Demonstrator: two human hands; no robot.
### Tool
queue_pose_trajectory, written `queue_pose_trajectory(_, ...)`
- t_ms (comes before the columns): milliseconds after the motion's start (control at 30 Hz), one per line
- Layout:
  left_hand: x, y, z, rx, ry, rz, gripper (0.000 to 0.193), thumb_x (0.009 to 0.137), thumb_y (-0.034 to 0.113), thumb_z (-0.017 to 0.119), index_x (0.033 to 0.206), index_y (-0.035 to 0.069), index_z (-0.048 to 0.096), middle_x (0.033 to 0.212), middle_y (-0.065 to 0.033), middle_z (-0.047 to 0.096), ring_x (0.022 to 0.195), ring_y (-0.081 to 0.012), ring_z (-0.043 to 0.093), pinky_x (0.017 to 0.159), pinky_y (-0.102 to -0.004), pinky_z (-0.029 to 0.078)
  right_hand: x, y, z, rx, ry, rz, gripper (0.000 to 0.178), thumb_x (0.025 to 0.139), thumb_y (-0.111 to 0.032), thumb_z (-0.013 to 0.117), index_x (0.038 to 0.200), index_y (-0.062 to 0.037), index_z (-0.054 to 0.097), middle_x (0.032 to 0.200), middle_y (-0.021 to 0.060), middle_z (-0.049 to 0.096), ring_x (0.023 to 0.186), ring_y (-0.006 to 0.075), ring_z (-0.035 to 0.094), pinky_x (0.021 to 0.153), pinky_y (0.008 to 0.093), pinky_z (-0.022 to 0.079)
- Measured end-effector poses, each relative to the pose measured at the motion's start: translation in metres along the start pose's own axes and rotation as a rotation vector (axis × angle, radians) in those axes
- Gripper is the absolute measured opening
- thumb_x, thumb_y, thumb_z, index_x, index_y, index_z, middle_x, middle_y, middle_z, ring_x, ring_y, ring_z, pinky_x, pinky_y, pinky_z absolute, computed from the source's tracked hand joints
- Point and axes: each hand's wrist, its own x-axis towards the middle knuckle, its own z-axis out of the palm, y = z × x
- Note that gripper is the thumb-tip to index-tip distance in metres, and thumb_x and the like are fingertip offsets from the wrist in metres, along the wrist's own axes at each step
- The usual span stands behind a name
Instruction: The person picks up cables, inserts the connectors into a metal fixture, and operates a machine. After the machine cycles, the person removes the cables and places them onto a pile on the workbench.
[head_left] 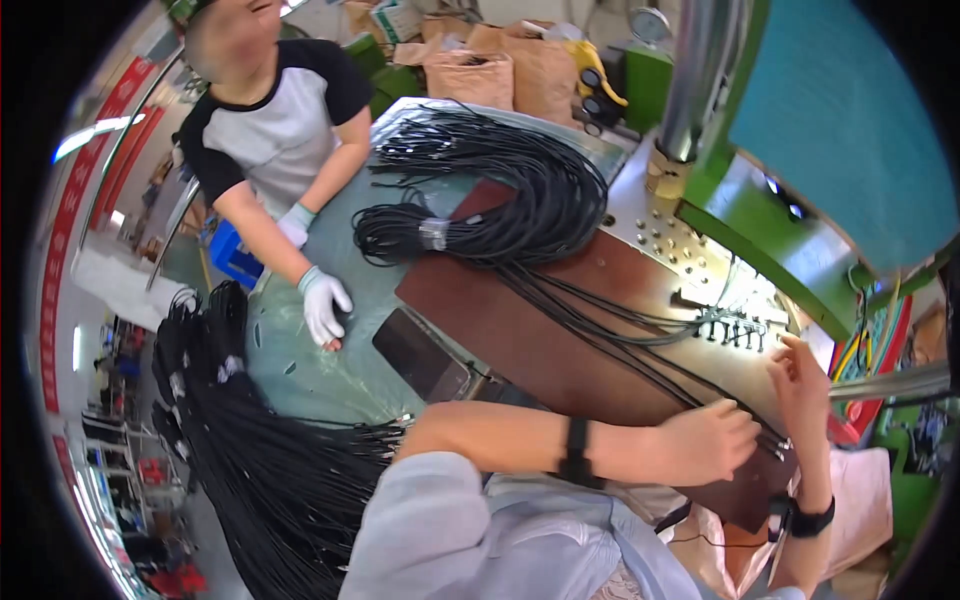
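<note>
My left hand [708,441] is over the near edge of a brown board [580,345], its fingers curled together beside the black cables [655,375]. What lies inside those fingers, if anything, is hidden. My right hand [800,380] is raised just to the right of it, fingers apart and partly bent, with nothing visible in them. Beyond the right hand, a metal fixture [735,325] holds a row of small dark cable ends on the machine's bright plate. Several cables run from it across the board to a big black cable bundle [540,180]. Loose cable ends [780,447] lie below my hands.
A co-worker's white-gloved hand [325,305] rests on the table [300,370] across from me. A dark flat slab [420,355] lies near it. Another black cable bundle [270,470] hangs over the left edge. At right stand the green press frame [770,230] and a steel column [700,80].
</note>
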Motion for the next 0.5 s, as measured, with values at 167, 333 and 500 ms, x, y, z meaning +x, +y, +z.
queue_pose_trajectory(167,-0.029,-0.007,-0.026,-0.155,-0.071,0.146,0.019,0.073,0.025,0.059,0.078,0.007,0.057,0.094,-0.0065,0.057,0.082,-0.0226,0.055,0.069,-0.0338,0.047,0.027,0.037,0.033,-0.346,-0.198,-0.184,0.011,0.082,-0.011,0.058,0.085,-0.0015,0.059,0.072,0.0182,0.058,0.061,0.0325,0.056,0.058,0.0380,0.044)
queue_pose_trajectory(333,-0.182,-0.072,-0.238,0.641,0.004,-0.681,0.014,0.079,0.015,0.056,0.089,0.011,0.064,0.095,-0.0040,0.064,0.087,-0.0236,0.062,0.071,-0.0346,0.050,-0.078,0.058,-0.103,-0.352,0.049,0.025,0.014,0.089,-0.013,0.053,0.090,0.0012,0.055,0.078,0.0111,0.060,0.065,0.0228,0.057,0.062,0.0321,0.047)
queue_pose_trajectory(500,-0.402,0.037,-0.440,1.934,0.369,-1.667,0.046,0.075,0.035,0.062,0.103,-0.001,0.055,0.093,-0.0219,0.061,0.090,-0.0375,0.059,0.079,-0.0450,0.048,-0.111,0.063,-0.109,-0.993,0.001,0.111,0.039,0.071,-0.053,0.066,0.069,-0.0147,0.071,0.061,0.0059,0.064,0.052,0.0257,0.060,0.049,0.0389,0.048)
